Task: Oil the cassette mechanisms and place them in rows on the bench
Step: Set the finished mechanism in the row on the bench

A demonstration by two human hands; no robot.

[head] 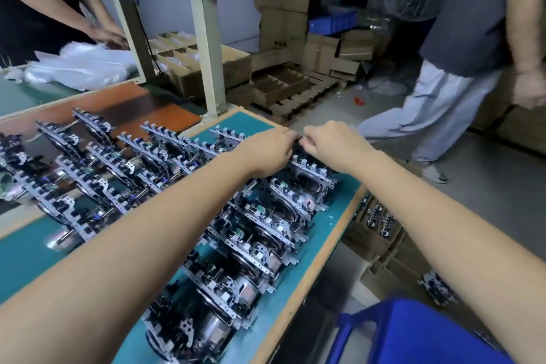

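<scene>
1. The cassette mechanisms (242, 233) are stamped grey metal frames with round shiny flywheels and black plastic parts, standing in rows on the green-matted bench (331, 224).
2. The right-hand row runs alongside the bench's wooden edge, with a bare strip of mat between.
3. The left hand (267, 151) and right hand (334, 145), fingers curled, meet over the farthest mechanism (310, 177) of that row; their grip is hidden.
</scene>
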